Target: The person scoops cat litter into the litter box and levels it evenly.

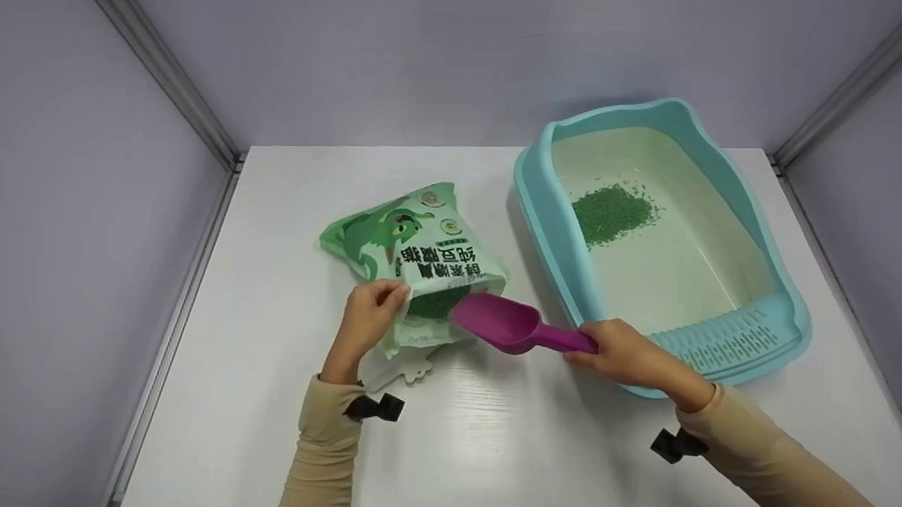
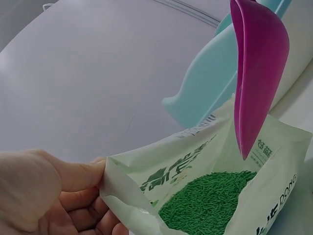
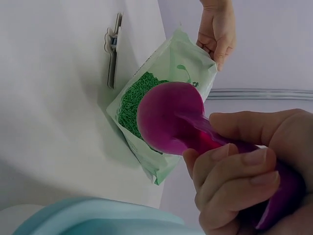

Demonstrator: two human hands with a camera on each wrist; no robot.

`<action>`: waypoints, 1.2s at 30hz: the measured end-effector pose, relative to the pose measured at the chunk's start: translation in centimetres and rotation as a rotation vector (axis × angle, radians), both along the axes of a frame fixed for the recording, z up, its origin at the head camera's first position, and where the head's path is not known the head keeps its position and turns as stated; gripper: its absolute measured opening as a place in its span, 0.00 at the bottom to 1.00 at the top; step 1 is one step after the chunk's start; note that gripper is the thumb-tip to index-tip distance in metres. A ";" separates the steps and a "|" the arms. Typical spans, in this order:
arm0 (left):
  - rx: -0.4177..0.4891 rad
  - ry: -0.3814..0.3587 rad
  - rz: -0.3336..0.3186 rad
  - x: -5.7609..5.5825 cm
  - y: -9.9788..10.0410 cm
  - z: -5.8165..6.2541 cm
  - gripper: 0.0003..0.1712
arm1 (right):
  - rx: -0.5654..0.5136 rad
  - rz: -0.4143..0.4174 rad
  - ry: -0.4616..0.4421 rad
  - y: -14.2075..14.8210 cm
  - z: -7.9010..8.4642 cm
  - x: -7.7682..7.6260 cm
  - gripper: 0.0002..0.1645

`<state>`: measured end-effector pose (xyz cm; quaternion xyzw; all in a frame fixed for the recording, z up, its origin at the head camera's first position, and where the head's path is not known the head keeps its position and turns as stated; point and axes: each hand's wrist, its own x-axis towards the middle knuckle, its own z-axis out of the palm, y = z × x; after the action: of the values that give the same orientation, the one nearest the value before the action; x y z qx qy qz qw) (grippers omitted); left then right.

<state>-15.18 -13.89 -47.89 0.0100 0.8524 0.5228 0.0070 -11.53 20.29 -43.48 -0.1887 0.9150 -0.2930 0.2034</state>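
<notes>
Just beyond left hand (image 1: pixel 368 316) pinching it, green bag (image 1: pixel 442 246), near right hand (image 1: pixel 631 353) gripping scoop (image 1: pixel 505 323)

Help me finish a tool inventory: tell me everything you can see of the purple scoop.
The scoop is purple and looks like smooth plastic: a deep, open bowl with a rounded front edge, joined to a slimmer handle. The bowl looks empty. The fingers of the right hand curl round the handle, and the bowl is at the open mouth of the bag, tip toward the green pellets inside. Whether it touches the bag is unclear.
</notes>
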 end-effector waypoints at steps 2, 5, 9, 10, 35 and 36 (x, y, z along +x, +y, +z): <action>0.002 -0.001 -0.001 0.0 0.0 0.0 0.12 | 0.017 -0.011 -0.003 -0.4 -0.3 0.0 0.12; 0.005 -0.010 0.002 0.0 0.0 0.0 0.12 | 0.043 -0.019 -0.006 -1.0 -0.7 -0.1 0.12; 0.007 -0.020 0.008 0.0 0.1 -0.1 0.12 | 0.067 -0.029 -0.031 -1.7 -1.3 -0.2 0.10; 0.008 -0.019 0.008 0.0 0.1 0.0 0.12 | 0.069 -0.032 -0.041 -1.8 -1.3 -0.2 0.10; -0.011 0.027 -0.013 0.1 -0.1 0.1 0.12 | 0.204 -0.106 0.272 -5.5 -0.7 2.1 0.08; -0.010 0.027 -0.011 0.1 -0.1 0.1 0.12 | 0.218 -0.107 0.295 -5.7 -0.7 2.2 0.09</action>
<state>-15.10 -13.94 -47.78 0.0218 0.8550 0.5182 -0.0013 -9.30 14.60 -44.13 -0.1575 0.9699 -0.1719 0.0703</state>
